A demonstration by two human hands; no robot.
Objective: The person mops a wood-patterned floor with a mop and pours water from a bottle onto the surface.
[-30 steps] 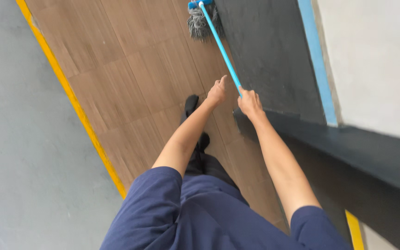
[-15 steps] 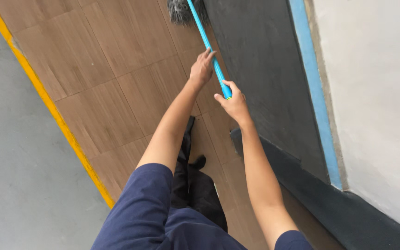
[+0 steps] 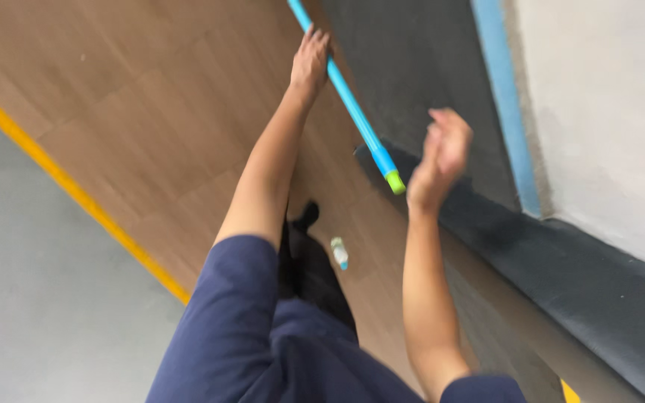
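Gripping a blue pole (image 3: 349, 101), the left hand (image 3: 310, 61) is wrapped around it up near the top edge of the view, fingers closed on the shaft. Pole runs diagonally from top centre down to the right, ends in a yellow-green cap (image 3: 395, 181). Its upper end is cut off by the frame, so whatever sits on it isn't visible.

Right hand (image 3: 440, 158) is off the pole, just right of the capped end, fingers loosely spread and holding nothing; it's blurred, so finger detail is soft.

Both bare arms reach forward out of dark blue short sleeves (image 3: 240, 298). Dark trousers and a black shoe (image 3: 306, 216) show below the arms on a brown wood-look floor (image 3: 151, 119).

Small clear bottle with a blue end (image 3: 340, 253) lies on the floor beside the shoe, well below the pole.

Yellow stripe (image 3: 69, 186) borders the wood floor against a grey floor (image 3: 24, 298) at left. Dark grey surface (image 3: 412, 67) and a blue strip (image 3: 505, 104) at right, pale wall (image 3: 606, 112) beyond.
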